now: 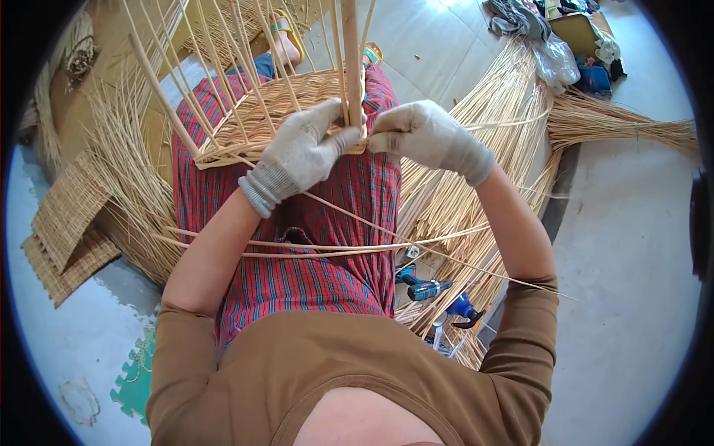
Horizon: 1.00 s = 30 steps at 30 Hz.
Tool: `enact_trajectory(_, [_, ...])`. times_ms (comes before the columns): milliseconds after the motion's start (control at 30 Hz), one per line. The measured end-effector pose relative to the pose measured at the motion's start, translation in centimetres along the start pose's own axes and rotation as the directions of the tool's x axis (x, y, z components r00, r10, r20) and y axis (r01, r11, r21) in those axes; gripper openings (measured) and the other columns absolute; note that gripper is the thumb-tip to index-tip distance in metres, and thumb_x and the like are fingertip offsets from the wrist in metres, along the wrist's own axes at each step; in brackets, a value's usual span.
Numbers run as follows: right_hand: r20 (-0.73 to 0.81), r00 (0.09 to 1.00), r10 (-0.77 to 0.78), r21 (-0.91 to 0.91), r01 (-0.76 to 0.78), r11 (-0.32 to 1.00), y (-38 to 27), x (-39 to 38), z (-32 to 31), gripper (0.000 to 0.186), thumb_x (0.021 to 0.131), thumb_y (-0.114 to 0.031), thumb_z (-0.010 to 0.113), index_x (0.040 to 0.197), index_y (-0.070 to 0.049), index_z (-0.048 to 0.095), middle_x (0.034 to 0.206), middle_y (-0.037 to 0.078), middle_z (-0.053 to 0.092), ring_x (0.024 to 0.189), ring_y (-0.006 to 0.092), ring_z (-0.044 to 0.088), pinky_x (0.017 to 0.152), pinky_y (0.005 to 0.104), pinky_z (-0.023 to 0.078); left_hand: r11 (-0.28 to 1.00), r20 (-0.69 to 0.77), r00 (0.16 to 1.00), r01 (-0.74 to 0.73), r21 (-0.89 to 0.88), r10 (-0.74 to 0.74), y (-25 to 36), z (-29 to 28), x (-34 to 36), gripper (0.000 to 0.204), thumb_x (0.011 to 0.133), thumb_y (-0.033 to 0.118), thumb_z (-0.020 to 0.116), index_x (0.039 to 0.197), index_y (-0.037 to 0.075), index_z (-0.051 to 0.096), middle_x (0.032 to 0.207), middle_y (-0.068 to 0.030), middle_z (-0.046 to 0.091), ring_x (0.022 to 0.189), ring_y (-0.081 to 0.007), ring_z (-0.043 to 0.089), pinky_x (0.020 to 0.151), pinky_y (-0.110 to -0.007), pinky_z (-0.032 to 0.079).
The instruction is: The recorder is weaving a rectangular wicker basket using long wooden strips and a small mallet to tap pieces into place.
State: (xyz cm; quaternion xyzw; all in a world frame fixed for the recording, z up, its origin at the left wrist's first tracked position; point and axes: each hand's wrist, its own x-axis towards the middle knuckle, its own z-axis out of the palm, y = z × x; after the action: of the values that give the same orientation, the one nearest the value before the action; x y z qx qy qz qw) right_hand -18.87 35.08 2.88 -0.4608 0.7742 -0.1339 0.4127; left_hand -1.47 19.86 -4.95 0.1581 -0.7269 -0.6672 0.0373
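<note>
A partly woven wicker basket [260, 111] lies across my lap, its bare upright stakes rising toward the far side. My left hand [301, 152], in a whitish knit glove, is closed around the basket's near right corner. A thick wooden corner post [349, 59] stands between its thumb and fingers. Just right of that corner, my gloved right hand [431, 141] is closed, fingertips pinched at the rim on what looks like a wicker strand [513, 121] trailing off to the right. The pinch point itself is mostly hidden. Another long thin cane [372, 223] runs slantwise below both hands.
Long loose canes [491, 156] spread over the floor at right, with a darker bundle [617, 123] beyond. A cordless drill [424, 286] lies by my right thigh. At left are more canes [134, 178] and woven mats [71, 208]. A person's sandaled foot [286, 37] shows beyond the basket.
</note>
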Motion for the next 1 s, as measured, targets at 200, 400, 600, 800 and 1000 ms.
enact_trajectory(200, [-0.032,0.986,0.164,-0.056,-0.166,0.985,0.9,-0.3,-0.6,0.043,0.095,-0.05,0.074,0.104,-0.009,0.083,0.092,0.012,0.08,0.085,0.0264,0.077,0.083,0.0385,0.06,0.986,-0.018,0.987,-0.159,0.043,0.16,-0.9,0.4,0.4,0.031,0.094,0.015,0.079,0.119,0.002,0.066,0.106,-0.0165,0.076,0.101,-0.0297,0.076,0.088,-0.04,0.058])
enact_trajectory(400, [-0.002,0.962,0.273,-0.178,-0.269,0.946,0.4,-1.1,-1.5,0.044,0.093,-0.052,0.076,0.104,-0.01,0.084,0.091,0.011,0.08,0.085,0.0258,0.077,0.082,0.0382,0.059,0.988,0.003,0.988,-0.153,-0.009,0.153,-0.7,0.6,0.1,0.033,0.094,0.01,0.077,0.123,0.003,0.064,0.107,-0.0164,0.075,0.102,-0.0295,0.076,0.088,-0.04,0.059])
enact_trajectory(600, [-0.2,0.963,0.181,-0.221,-0.224,0.949,0.5,-1.3,-1.8,0.07,0.08,-0.048,0.09,0.14,-0.019,0.071,0.097,0.008,0.077,0.091,0.0224,0.076,0.083,0.0389,0.059,0.989,-0.051,0.991,-0.122,0.086,0.127,0.2,1.3,-0.6,0.035,0.094,0.005,0.075,0.126,0.003,0.061,0.106,-0.0162,0.072,0.104,-0.0317,0.075,0.09,-0.04,0.059])
enact_trajectory(800, [-0.361,0.926,0.108,-0.165,-0.178,0.97,1.0,0.9,-1.7,0.123,0.065,-0.045,0.098,0.168,-0.025,0.033,0.132,0.013,0.069,0.121,0.0287,0.07,0.103,0.04,0.057,0.989,-0.022,0.995,-0.097,0.114,0.1,0.7,1.1,-0.3,0.029,0.098,0.0,0.069,0.125,0.0,0.059,0.111,-0.0131,0.067,0.106,-0.0255,0.073,0.093,-0.038,0.061])
enact_trajectory(1000, [-0.534,0.701,-0.472,-0.356,0.32,0.878,4.7,8.1,0.9,0.12,0.066,-0.034,0.092,0.167,-0.014,0.032,0.152,0.024,0.047,0.139,0.0404,0.048,0.115,0.0478,0.042,0.994,0.037,0.999,-0.034,0.104,0.03,0.9,0.5,-0.4,0.024,0.099,-0.004,0.065,0.122,-0.001,0.058,0.111,-0.0109,0.066,0.11,-0.019,0.07,0.098,-0.037,0.062])
